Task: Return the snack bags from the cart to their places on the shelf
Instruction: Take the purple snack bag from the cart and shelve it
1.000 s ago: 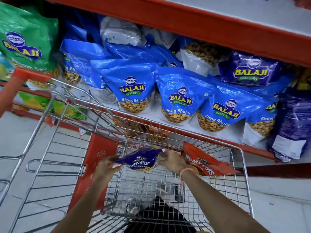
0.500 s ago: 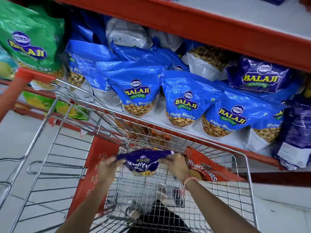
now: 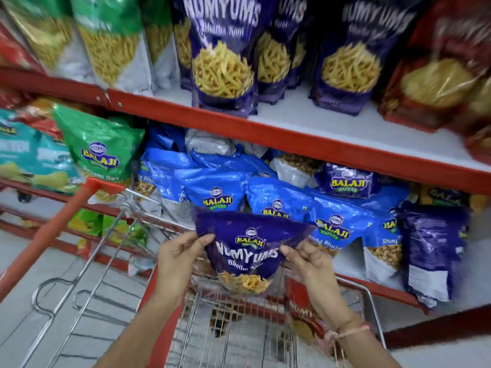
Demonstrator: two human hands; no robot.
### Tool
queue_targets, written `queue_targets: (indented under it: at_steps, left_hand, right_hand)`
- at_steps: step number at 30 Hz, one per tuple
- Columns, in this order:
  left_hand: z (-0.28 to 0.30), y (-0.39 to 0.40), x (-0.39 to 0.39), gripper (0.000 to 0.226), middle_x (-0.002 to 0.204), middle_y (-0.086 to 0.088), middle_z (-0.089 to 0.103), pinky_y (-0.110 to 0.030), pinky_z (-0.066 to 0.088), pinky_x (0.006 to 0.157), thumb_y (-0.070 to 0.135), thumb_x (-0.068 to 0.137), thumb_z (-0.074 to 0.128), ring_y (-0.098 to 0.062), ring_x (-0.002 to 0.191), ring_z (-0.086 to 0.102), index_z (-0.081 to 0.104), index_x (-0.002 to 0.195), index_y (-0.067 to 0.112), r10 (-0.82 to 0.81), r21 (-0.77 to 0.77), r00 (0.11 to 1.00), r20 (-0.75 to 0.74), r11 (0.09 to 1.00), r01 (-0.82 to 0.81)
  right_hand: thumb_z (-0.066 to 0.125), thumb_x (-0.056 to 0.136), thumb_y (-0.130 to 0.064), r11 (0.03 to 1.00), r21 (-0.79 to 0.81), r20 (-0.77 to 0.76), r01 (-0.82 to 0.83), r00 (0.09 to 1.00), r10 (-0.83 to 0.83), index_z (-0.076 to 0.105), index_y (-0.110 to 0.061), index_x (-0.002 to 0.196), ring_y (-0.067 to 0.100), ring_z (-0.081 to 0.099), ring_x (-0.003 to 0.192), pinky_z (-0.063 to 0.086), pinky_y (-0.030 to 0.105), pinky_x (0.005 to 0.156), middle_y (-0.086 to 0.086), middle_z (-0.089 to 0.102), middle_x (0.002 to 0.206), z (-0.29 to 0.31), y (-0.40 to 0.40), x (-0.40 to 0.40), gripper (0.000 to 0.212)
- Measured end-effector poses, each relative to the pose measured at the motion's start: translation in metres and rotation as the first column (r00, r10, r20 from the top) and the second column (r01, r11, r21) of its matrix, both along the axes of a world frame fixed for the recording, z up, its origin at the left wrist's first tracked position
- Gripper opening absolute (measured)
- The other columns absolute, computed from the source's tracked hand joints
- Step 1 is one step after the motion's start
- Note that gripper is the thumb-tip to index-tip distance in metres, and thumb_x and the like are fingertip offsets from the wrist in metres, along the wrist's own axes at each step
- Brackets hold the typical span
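Purple Numyums bag (image 3: 245,251) upright in the air just above the cart (image 3: 233,322), in front of the blue bags on the lower shelf (image 3: 292,140). My left hand (image 3: 176,257) pinches its left edge, my right hand (image 3: 309,261) pinches its right edge. Red Numyums bag (image 3: 305,314) inside the cart, right side, under my right wrist. Matching purple bags (image 3: 223,53) stand on the shelf board above the cart.

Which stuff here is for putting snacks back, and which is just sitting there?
For the job: purple Numyums bag held by left hand and right hand; red Numyums bag; wire cart; upper shelf.
Just there: blue Balaji bags; green Balaji bag.
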State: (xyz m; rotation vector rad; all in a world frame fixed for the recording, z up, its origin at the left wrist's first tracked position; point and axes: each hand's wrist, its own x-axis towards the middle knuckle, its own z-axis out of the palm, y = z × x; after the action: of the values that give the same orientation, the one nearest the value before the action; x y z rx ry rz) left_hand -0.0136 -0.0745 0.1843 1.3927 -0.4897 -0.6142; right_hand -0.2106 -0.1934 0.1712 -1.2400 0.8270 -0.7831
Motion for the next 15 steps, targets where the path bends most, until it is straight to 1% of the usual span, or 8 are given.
queue_targets:
  at_steps: [2, 5, 6, 7, 8, 11, 13, 15]
  left_hand:
    - [0.031, -0.011, -0.004, 0.017, 0.06, 0.012, 0.074, -0.01, 0.052, 0.053, -0.001, 0.078, 0.065, 0.0, 0.057, 0.065, 0.072, 0.075, 0.014, -0.035, -0.047, 0.999, 0.035, 0.998, 0.037]
    - [0.074, -0.027, -0.008, 0.013, 0.062, 0.01, 0.075, -0.011, 0.054, 0.058, -0.001, 0.078, 0.065, -0.001, 0.061, 0.067, 0.072, 0.078, 0.01, -0.071, -0.132, 0.996, 0.061, 0.988, 0.079]
    - [0.087, -0.034, -0.009, 0.013, 0.06, 0.009, 0.074, -0.011, 0.053, 0.057, -0.003, 0.078, 0.065, 0.0, 0.059, 0.066, 0.071, 0.077, 0.008, -0.085, -0.164, 0.993, 0.08, 0.982, 0.098]
    - [0.102, -0.041, -0.012, 0.014, 0.057, 0.009, 0.073, -0.01, 0.051, 0.054, -0.005, 0.078, 0.064, 0.001, 0.056, 0.064, 0.07, 0.075, 0.007, -0.099, -0.194, 0.99, 0.097, 0.974, 0.117]
    - [0.115, -0.048, -0.014, 0.015, 0.054, 0.01, 0.071, -0.009, 0.05, 0.052, -0.007, 0.078, 0.063, 0.003, 0.054, 0.063, 0.069, 0.074, 0.006, -0.113, -0.223, 0.987, 0.117, 0.965, 0.137]
    - [0.157, -0.069, -0.018, 0.01, 0.055, 0.01, 0.072, -0.008, 0.048, 0.051, -0.005, 0.078, 0.064, 0.003, 0.054, 0.063, 0.07, 0.08, 0.002, -0.149, -0.3, 0.977, 0.154, 0.935, 0.19]
    - [0.186, -0.087, -0.018, 0.01, 0.057, 0.011, 0.072, -0.009, 0.047, 0.05, -0.001, 0.078, 0.066, 0.004, 0.055, 0.061, 0.071, 0.078, 0.007, -0.154, -0.336, 0.966, 0.206, 0.917, 0.218]
    - [0.218, -0.106, -0.019, 0.011, 0.056, 0.011, 0.071, -0.01, 0.047, 0.049, 0.002, 0.078, 0.067, 0.002, 0.054, 0.061, 0.07, 0.073, 0.011, -0.171, -0.364, 0.952, 0.253, 0.895, 0.258]
  right_hand:
    - [0.07, 0.08, -0.007, 0.999, -0.045, 0.036, 0.003, 0.999, -0.002, 0.058, -0.018, 0.055, 0.018, 0.063, 0.076, 0.056, 0.025, 0.072, 0.008, 0.062, 0.065, 0.026, -0.009, -0.004, 0.03]
    - [0.071, 0.077, -0.01, 0.996, -0.085, 0.141, 0.026, 0.99, -0.014, 0.065, -0.014, 0.063, 0.017, 0.068, 0.074, 0.06, 0.025, 0.065, 0.007, 0.069, 0.073, 0.062, -0.024, -0.014, 0.017]
    - [0.077, 0.073, -0.019, 0.995, -0.092, 0.165, 0.041, 0.986, -0.025, 0.064, -0.003, 0.07, 0.017, 0.067, 0.076, 0.06, 0.025, 0.064, 0.009, 0.067, 0.077, 0.074, -0.029, -0.016, 0.02]
    - [0.081, 0.067, -0.027, 0.992, -0.117, 0.176, 0.043, 0.984, -0.022, 0.058, 0.008, 0.079, 0.019, 0.066, 0.08, 0.06, 0.027, 0.065, 0.013, 0.062, 0.082, 0.086, -0.034, -0.02, 0.044]
    - [0.083, 0.063, -0.03, 0.989, -0.134, 0.191, 0.058, 0.981, -0.031, 0.053, 0.013, 0.085, 0.02, 0.065, 0.083, 0.059, 0.027, 0.065, 0.016, 0.059, 0.087, 0.098, -0.039, -0.023, 0.057]
    - [0.079, 0.066, -0.021, 0.975, -0.204, 0.255, 0.085, 0.966, -0.031, 0.063, 0.002, 0.086, 0.017, 0.069, 0.079, 0.059, 0.028, 0.064, 0.014, 0.068, 0.092, 0.142, -0.048, -0.029, 0.035]
    - [0.074, 0.066, -0.024, 0.958, -0.261, 0.292, 0.118, 0.956, -0.038, 0.071, -0.01, 0.088, 0.015, 0.071, 0.08, 0.06, 0.028, 0.065, 0.008, 0.075, 0.093, 0.174, -0.056, -0.031, 0.027]
    - [0.069, 0.07, -0.023, 0.938, -0.316, 0.328, 0.145, 0.944, -0.036, 0.068, -0.011, 0.09, 0.012, 0.071, 0.08, 0.06, 0.027, 0.066, 0.004, 0.076, 0.09, 0.206, -0.066, -0.034, 0.024]
